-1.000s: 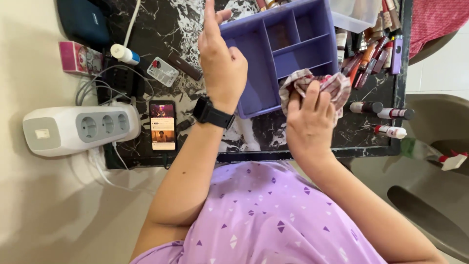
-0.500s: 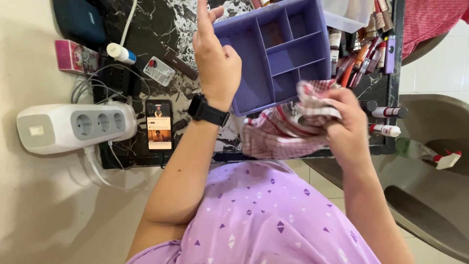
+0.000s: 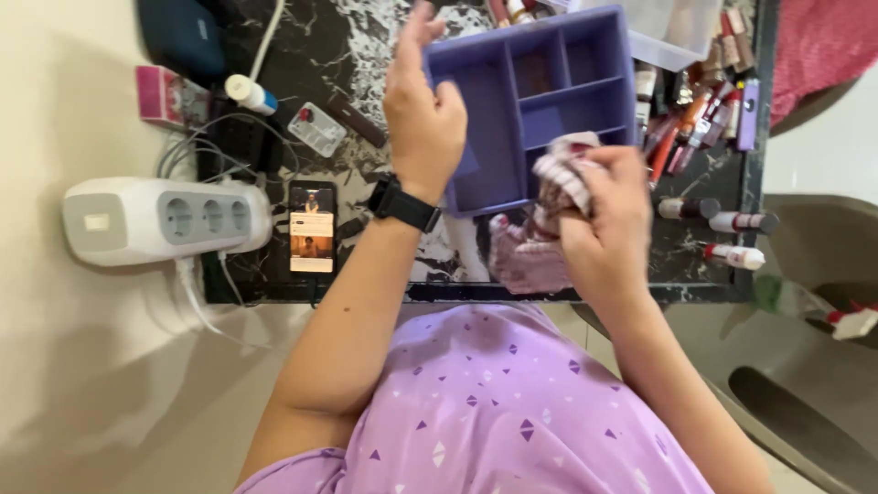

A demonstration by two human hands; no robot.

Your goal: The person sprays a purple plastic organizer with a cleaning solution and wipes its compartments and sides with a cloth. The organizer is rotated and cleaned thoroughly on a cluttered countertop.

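A black table with white marble veining stands against a cream floor, and I look straight down on it over my lilac patterned top. My left hand, with a black watch on the wrist, grips the left wall of a purple plastic organiser tray split into several compartments, fingers curled over its rim. The tray sits tilted toward me. Its long left compartment shows only bare purple floor, and so do the smaller ones at the upper right, though one has a faint brownish stain on its bottom. My right hand is closed around a bunched red-and-white checked cloth; the upper part of the cloth is pressed into the tray's lower right compartment, while the rest hangs down over the tray's near edge onto the table.

To the right of the tray lies a loose heap of lipstick and cosmetic tubes, and three more capped tubes lie apart near the table's right edge. A clear plastic box sits behind the tray at the top; I cannot tell what it holds. On the left, a white power strip hangs off the table's edge beside a tangle of cables, and a phone with a lit screen lies just next to my left forearm.
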